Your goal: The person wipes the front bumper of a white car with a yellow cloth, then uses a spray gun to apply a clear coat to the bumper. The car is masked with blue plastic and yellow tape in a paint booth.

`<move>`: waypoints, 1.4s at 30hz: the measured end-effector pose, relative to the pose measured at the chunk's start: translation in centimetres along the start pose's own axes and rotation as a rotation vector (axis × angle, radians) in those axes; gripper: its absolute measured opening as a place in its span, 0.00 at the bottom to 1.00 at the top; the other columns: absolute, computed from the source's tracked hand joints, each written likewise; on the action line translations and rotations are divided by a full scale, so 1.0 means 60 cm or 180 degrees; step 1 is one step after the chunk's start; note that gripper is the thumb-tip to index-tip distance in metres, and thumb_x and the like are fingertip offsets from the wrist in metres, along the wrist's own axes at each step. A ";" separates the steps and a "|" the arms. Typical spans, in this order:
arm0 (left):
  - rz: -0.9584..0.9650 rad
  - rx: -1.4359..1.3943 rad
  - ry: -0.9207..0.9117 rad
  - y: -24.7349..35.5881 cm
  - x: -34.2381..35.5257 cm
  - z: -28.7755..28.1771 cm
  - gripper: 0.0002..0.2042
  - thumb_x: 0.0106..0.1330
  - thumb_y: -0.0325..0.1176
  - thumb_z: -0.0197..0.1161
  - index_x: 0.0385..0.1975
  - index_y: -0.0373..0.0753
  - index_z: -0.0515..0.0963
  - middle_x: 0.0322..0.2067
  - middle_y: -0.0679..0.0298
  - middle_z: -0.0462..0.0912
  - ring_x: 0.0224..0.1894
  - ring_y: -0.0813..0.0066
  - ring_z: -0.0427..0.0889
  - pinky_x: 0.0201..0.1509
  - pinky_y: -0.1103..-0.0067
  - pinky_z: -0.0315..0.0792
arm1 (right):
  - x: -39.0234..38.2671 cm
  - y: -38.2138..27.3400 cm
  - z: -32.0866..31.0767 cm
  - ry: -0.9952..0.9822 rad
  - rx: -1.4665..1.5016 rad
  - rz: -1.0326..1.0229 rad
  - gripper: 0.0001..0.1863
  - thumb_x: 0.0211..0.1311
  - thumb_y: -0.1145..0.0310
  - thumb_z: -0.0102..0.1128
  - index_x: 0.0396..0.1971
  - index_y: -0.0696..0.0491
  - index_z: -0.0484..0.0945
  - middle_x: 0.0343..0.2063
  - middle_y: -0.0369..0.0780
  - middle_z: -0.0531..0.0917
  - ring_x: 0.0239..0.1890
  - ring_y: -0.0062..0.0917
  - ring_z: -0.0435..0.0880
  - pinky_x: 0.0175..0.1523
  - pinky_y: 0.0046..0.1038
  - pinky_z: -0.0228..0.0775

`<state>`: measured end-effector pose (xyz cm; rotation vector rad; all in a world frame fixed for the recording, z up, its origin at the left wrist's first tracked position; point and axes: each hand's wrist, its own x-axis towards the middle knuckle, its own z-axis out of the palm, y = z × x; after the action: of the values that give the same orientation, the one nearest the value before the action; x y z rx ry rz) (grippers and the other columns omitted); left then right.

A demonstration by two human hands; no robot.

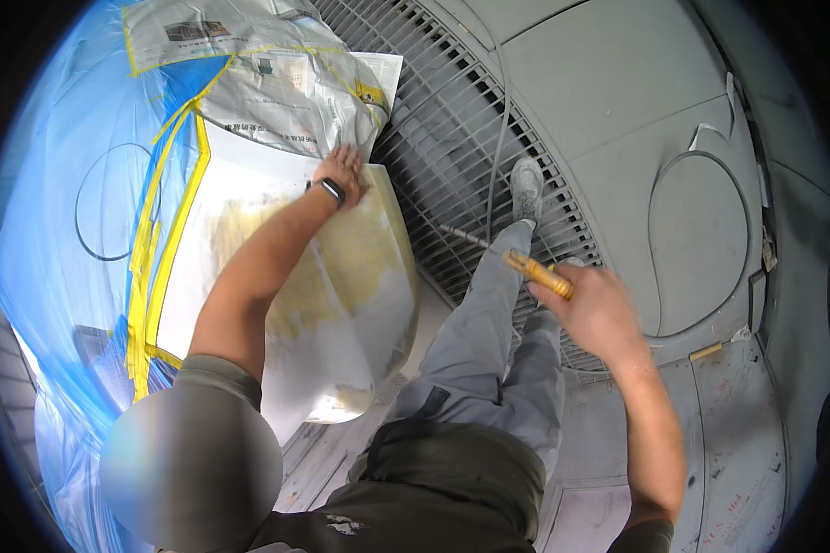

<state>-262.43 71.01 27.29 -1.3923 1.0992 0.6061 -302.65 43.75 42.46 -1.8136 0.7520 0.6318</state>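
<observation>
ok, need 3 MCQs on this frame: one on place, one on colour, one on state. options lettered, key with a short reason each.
1. Where does the left hand rest?
A. on the white panel
B. on the floor grating
C. on the person's knee

2. What colour is the masking tape along the panel's edge?
A. red
B. yellow
C. green

3. What state is the right hand in?
A. open and empty
B. flat on the floor
C. closed around a yellow-handled tool

Key:
1 A: the palm lies on the panel's upper edge, just below the newspaper masking.
2 B: yellow strips run down the panel's left side, next to the blue plastic sheeting.
3 C: the fingers wrap the handle, and the tool sticks out towards the grating.
</observation>
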 end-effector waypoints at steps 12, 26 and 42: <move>0.1886 -0.0109 -0.0877 0.406 -0.218 0.097 0.51 0.64 0.69 0.59 0.81 0.39 0.57 0.82 0.55 0.54 0.84 0.58 0.50 0.86 0.67 0.45 | -0.021 0.022 0.044 -0.1130 -0.0656 0.0022 0.23 0.67 0.43 0.69 0.43 0.49 0.91 0.31 0.46 0.89 0.40 0.46 0.89 0.48 0.47 0.81; 0.0387 -0.0338 0.0271 -0.023 -0.039 -0.004 0.47 0.74 0.65 0.53 0.78 0.29 0.58 0.80 0.50 0.57 0.82 0.54 0.55 0.86 0.64 0.46 | 0.052 0.013 0.008 -0.0119 0.0184 0.0011 0.22 0.68 0.46 0.69 0.38 0.53 0.89 0.27 0.49 0.87 0.36 0.49 0.88 0.43 0.48 0.80; 0.0303 -0.0104 -0.0284 0.126 0.095 0.010 0.43 0.75 0.64 0.50 0.74 0.29 0.68 0.75 0.51 0.66 0.75 0.56 0.61 0.75 0.64 0.54 | 0.054 0.064 0.041 0.0178 0.0093 0.0151 0.19 0.67 0.49 0.71 0.41 0.51 0.89 0.30 0.47 0.88 0.37 0.48 0.88 0.43 0.46 0.79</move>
<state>-266.54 71.23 18.75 -1.3338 1.0928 0.7511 -303.53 44.35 36.97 -1.7976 0.8397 0.6001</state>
